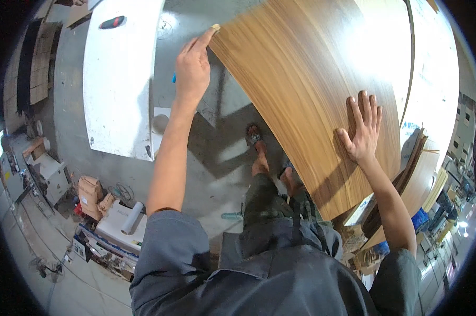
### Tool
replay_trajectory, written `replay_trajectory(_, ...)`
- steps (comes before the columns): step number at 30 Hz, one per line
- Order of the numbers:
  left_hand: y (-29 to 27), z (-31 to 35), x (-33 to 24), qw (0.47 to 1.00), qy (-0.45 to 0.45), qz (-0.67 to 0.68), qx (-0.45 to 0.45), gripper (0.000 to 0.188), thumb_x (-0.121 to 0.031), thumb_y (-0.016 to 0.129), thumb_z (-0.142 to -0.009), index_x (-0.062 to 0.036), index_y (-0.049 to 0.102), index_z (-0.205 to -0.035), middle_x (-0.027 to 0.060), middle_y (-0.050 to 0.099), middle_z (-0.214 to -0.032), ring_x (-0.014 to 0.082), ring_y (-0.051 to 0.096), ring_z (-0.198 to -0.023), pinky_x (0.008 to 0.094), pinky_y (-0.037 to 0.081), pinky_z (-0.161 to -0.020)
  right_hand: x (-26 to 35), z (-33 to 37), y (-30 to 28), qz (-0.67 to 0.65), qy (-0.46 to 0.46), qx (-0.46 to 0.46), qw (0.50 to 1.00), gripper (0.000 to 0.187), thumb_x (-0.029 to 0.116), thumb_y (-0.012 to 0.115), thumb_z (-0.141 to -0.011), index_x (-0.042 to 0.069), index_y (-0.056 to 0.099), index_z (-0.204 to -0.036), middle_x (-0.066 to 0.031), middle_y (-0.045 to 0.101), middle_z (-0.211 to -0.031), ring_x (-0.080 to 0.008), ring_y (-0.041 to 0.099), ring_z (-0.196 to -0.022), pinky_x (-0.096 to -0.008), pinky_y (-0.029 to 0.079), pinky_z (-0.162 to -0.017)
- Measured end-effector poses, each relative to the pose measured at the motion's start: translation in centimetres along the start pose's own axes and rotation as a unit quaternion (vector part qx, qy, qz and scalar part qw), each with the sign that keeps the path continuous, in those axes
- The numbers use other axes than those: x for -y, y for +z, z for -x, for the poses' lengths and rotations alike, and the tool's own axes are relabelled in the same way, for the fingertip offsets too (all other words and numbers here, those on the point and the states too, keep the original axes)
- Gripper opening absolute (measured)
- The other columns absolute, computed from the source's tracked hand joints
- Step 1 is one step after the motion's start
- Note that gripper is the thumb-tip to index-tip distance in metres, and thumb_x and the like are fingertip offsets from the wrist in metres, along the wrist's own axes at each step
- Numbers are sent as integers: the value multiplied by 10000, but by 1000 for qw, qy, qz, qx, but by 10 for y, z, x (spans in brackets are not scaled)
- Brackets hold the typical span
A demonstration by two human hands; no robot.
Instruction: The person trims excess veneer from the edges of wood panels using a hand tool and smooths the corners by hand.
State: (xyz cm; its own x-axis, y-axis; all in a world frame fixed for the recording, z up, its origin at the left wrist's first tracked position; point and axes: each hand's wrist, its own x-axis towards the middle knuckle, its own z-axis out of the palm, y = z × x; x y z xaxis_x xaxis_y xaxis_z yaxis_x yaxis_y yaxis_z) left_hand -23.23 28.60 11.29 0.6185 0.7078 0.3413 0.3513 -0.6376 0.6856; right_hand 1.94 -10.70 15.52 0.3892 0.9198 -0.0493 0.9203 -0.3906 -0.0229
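A large brown wood-grain panel point(296, 89) with a glossy face spreads before me, from the upper middle toward my right side. At its left corner, my left hand point(194, 68) is closed, the fingers reaching to the edge and gripping it there. Something small and pale yellow shows at those fingertips, too small to make out. My right hand point(362, 130) rests flat on the panel's face near the right side, fingers spread, holding nothing. Strong light glare washes out the panel's upper right part.
On the left stands a white-topped table point(119, 89) bearing a red and black hand tool point(112, 22). More boards point(424, 174) lean at the right. Lower left, a white box point(119, 221) carries a pale roll point(132, 218), beside a brown paper sack point(90, 196).
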Motion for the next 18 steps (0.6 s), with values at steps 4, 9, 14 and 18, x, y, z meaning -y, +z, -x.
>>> replay_trajectory(4,17,85,-46,997,9,-59,48,650,122,532,-879,-184,674,-1435,211,732,-1134,401,680,-1046,482,559,-936,-2,2,0,-2,4,-8,1000,822,740,460,-974,269,405,-1644,-89,242,-1751,-321,133,-1636,-581,46,-1324)
replay_trajectory(9,38,182,-152,998,-31,-18,54,526,104,584,-891,-102,717,-1356,150,698,-1063,372,653,-968,482,544,-877,-2,-5,5,-13,1,-42,999,809,747,479,-962,331,385,-1650,-52,247,-1752,-293,147,-1635,-556,53,-1331)
replay_trajectory(14,61,317,-240,976,-78,137,149,387,-77,732,-926,-182,757,-1297,87,656,-1027,301,598,-875,447,485,-831,7,-8,9,-25,-5,-80,996,759,729,473,-997,354,373,-1649,-36,269,-1746,-295,190,-1625,-550,89,-1328)
replay_trajectory(18,71,304,-221,975,-64,187,102,267,-97,649,-1003,-106,759,-1246,154,683,-1072,342,635,-913,466,498,-813,-8,4,10,33,23,-55,998,773,725,467,-1002,341,347,-1662,-42,243,-1757,-293,180,-1627,-543,86,-1327)
